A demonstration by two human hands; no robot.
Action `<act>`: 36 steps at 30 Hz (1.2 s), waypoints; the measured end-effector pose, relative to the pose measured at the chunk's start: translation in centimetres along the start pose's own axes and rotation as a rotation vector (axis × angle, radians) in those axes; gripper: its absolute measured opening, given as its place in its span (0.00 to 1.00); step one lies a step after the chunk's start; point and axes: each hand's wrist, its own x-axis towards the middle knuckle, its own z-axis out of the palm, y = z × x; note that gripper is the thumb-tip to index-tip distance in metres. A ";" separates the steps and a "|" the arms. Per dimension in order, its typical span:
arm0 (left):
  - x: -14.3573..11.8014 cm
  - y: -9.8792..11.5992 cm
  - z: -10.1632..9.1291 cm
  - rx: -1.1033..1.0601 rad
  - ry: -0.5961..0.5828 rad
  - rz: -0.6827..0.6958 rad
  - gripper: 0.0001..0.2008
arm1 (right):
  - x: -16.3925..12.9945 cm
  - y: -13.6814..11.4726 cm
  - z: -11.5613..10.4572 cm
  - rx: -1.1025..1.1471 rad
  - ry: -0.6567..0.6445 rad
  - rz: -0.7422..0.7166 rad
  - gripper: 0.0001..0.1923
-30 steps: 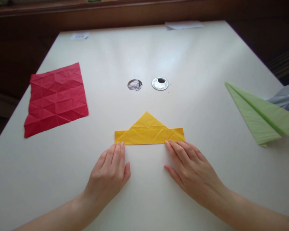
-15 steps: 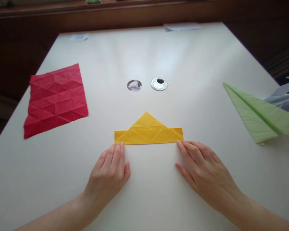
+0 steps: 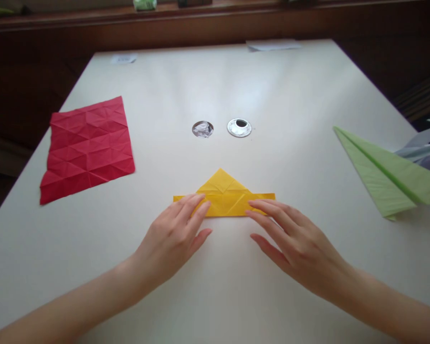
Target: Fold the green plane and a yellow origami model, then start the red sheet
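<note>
Yellow paper (image 3: 225,197), folded into a strip with a triangle peak on top, lies flat near the front middle of the white table (image 3: 215,291).

Head view: left hand (image 3: 172,239) lies palm down, fingers straight and close together, tips resting on the strip's left part. Right hand (image 3: 294,243) also palm down, fingers slightly spread, tips on the strip's right part. Neither hand grips anything; both just press on the paper.

Red sheet (image 3: 88,148), creased in a triangle grid, lies flat well to the left. Green folded paper (image 3: 387,174) sits at the right edge, grey paper (image 3: 424,148) just behind it. Two round holes (image 3: 202,129) (image 3: 239,127) sit mid-table beyond the yellow paper. White slips (image 3: 272,45) at the far edge.
</note>
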 end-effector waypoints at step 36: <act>-0.7 2.4 2.6 0.015 -0.182 0.085 0.41 | -0.4 -2.0 3.4 -0.019 -0.172 -0.099 0.40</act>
